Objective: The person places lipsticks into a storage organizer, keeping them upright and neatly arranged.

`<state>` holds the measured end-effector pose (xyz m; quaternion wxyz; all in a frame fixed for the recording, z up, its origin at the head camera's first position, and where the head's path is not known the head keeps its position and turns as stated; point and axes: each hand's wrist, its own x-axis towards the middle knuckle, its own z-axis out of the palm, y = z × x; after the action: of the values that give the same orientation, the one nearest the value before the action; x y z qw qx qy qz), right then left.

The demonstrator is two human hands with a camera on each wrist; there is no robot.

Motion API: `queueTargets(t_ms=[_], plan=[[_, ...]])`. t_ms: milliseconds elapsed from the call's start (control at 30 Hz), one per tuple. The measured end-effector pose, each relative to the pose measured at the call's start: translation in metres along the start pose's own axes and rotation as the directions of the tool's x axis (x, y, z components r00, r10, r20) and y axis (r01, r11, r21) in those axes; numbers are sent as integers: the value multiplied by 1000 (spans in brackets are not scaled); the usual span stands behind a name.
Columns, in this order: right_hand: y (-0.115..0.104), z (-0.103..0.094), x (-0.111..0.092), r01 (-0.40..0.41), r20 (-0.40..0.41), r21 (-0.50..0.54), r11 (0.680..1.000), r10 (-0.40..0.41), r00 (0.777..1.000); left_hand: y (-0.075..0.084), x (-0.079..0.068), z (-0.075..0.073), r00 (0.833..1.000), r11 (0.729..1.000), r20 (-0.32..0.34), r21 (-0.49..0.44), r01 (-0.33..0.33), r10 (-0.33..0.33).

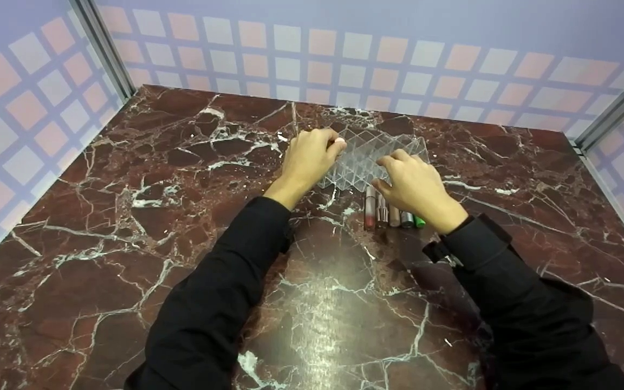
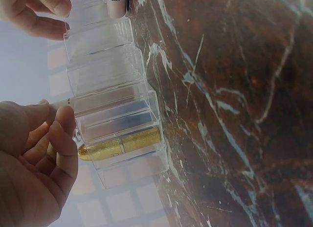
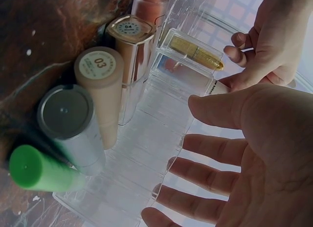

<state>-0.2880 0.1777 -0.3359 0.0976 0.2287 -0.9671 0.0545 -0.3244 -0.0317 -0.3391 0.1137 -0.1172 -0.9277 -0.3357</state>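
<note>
A clear plastic organizer with angled compartments stands on the table before both hands. At its left end, my left hand pinches a pale lipstick tube, whose body sits partly inside a compartment. Beside it, a glittery gold lipstick tube rests in a neighbouring compartment. My right hand is at the organizer's right part, its fingers extended along the rim and nothing held. Under that hand lie several cosmetic tubes: a red-ended one, a rose-gold one labelled 04, a beige one, a silver-capped one and a green-capped one.
The dark red marbled table extends around the organizer. Behind it rises a tiled-pattern wall panel, with metal posts at the corners.
</note>
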Motion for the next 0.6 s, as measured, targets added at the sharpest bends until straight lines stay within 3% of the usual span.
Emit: queueTargets(t_ms=[600], plan=[[0,0,0,-1,8,-4,1000,1,1000,-1,0,1,1000,1000,10,7,22,-22]])
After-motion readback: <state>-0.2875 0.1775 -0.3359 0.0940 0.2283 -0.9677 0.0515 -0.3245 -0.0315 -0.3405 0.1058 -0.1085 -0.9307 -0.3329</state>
